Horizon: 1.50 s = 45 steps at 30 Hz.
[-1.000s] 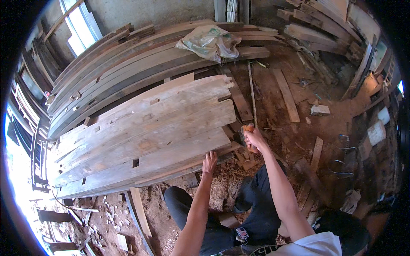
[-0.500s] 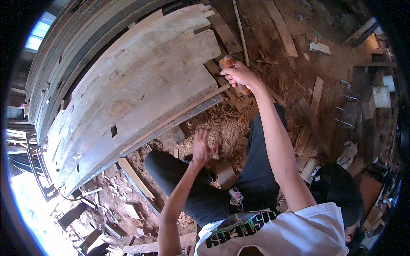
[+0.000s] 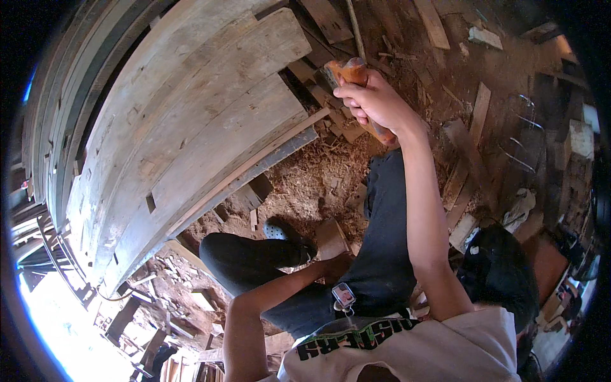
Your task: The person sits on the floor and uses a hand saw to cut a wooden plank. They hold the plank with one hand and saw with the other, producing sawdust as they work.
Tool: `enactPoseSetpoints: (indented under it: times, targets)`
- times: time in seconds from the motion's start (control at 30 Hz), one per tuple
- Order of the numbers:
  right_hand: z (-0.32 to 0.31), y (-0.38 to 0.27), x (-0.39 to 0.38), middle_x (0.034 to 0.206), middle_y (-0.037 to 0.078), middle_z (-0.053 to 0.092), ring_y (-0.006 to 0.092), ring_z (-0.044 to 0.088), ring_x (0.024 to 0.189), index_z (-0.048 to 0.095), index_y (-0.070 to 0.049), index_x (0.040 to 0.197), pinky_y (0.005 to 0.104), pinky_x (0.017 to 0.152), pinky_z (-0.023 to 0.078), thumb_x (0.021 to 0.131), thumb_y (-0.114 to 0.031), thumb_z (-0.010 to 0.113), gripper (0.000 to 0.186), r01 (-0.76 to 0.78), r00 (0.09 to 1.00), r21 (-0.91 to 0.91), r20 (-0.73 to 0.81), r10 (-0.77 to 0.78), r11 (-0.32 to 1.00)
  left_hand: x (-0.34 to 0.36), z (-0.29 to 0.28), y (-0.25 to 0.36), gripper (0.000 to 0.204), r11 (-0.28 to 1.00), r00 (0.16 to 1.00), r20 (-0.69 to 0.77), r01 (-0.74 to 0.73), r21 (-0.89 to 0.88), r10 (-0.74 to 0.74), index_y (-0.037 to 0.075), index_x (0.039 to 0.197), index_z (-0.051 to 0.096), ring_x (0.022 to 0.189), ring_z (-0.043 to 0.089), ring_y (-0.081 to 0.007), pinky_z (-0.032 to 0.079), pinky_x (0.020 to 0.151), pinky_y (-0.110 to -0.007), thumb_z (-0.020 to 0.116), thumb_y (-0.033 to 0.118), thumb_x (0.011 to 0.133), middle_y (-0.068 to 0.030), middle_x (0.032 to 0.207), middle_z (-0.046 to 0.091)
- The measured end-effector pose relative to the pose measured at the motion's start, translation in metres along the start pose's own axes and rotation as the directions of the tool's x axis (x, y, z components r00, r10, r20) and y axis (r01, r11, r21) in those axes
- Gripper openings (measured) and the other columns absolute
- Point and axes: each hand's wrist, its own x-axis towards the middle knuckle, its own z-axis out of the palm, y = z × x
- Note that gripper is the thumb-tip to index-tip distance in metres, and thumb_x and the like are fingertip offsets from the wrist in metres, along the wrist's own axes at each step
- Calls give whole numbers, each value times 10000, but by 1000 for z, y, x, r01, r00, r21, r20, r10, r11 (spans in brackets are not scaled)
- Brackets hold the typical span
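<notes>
My right hand (image 3: 375, 102) is raised beside the far end of the stacked planks, its fingers wrapped round an orange-brown wooden handle (image 3: 352, 71). One end of the handle is broad and curved, and the other pokes out below my palm. Whatever it may be fixed to does not show. Down between my legs, my left hand (image 3: 336, 267) rests low against my thigh, close to a small wood block (image 3: 331, 239). Shadow and the leg hide its fingers. The large weathered planks (image 3: 191, 121), cut with small square holes, lie to my left.
Wood shavings (image 3: 312, 184) and offcuts cover the dirt floor. A dark clog (image 3: 280, 230) shows on my foot beside the block. Loose boards (image 3: 480, 114) and a pale brick-like block (image 3: 485, 37) lie to the right. More stacked timber stands at the far left.
My left hand has dropped from over the shavings to my thigh. My right hand still grips the wooden handle, now slightly higher and further right in view. The view has shifted.
</notes>
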Motion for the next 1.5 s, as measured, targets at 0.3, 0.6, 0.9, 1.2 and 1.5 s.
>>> enactPoseSetpoints:
  times: [0.3, 0.6, 0.9, 1.2, 1.5]
  targets:
    - [26, 0, -12, 632, -42, 441, 52, 404, 495, 485, -78, 965, 262, 461, 343, 916, -163, 624, 171, -31, 999, -306, -37, 21, 952, 7, -3, 16, 655, 999, 998, 46, 31, -7, -31, 66, 1356, 481, 1285, 473, -325, 369, 1079, -435, 688, 356, 807, -166, 1369, 514]
    - [18, 0, -8, 628, -61, 390, 50, 380, 494, 426, -105, 872, 249, 455, 343, 923, -124, 590, 173, -2, 997, -244, 72, 20, 970, -9, -20, 7, 560, 988, 994, 4, 106, 116, -107, 63, 1329, 509, 1274, 487, -320, 389, 1059, -431, 646, 318, 849, -161, 1366, 522]
    - [3, 49, -28, 604, -30, 468, 81, 469, 486, 512, -82, 867, 277, 484, 412, 889, -147, 620, 128, 119, 993, -219, 35, -114, 969, -14, -14, 5, 470, 958, 979, -65, 204, 202, -195, 60, 1301, 536, 1263, 501, -314, 409, 1039, -427, 604, 280, 891, -157, 1363, 529]
    - [-5, 83, -51, 556, -2, 521, 88, 469, 417, 509, -80, 660, 279, 428, 377, 843, -186, 705, 288, 152, 986, -144, -51, -161, 978, -14, -50, 39, 387, 853, 910, -293, 388, 348, -294, 57, 1274, 564, 1252, 515, -309, 429, 1020, -423, 562, 242, 934, -152, 1360, 537]
    - [-11, 73, -60, 589, -35, 507, 58, 446, 438, 509, -114, 755, 252, 398, 352, 856, -193, 706, 235, 76, 982, 0, -173, -75, 997, -81, -72, 101, 228, 965, 228, -973, 251, 80, 22, 16, 1118, 664, 1032, 629, -356, 504, 865, -403, 596, 67, 907, -198, 1105, 654]
